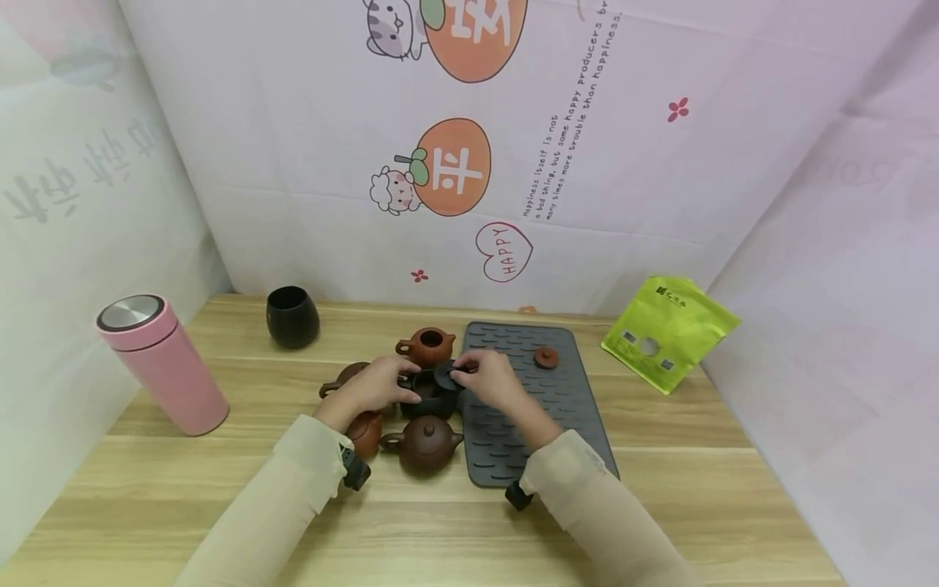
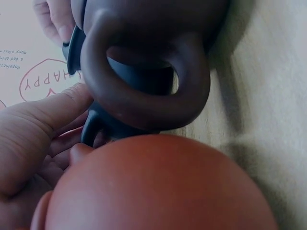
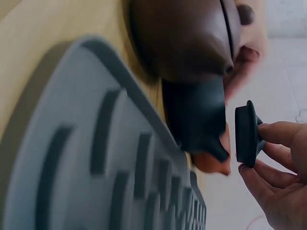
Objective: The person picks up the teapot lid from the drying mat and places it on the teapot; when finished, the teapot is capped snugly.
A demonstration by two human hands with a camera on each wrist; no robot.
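Observation:
In the head view my left hand (image 1: 376,386) holds a black teapot (image 1: 429,409) at its handle side; its top is uncovered. My right hand (image 1: 493,378) pinches the black lid (image 3: 245,136) by its knob, tilted above the teapot's opening. The right wrist view shows the lid apart from the teapot. A dark brown teapot (image 1: 429,447) with its lid on stands just in front. An orange-red teapot (image 1: 364,434) and another brown teapot (image 1: 354,372) are partly hidden by my left arm and hand. Behind the black one stands a reddish-brown teapot (image 1: 429,349) without a lid.
A grey ridged mat (image 1: 513,456) lies right of the teapots, with a reddish-brown lid (image 1: 546,357) on it. Farther right is a green-yellow packet (image 1: 667,330). A black cup (image 1: 292,319) and a pink thermos (image 1: 165,367) stand at the left on the wooden table (image 1: 411,530).

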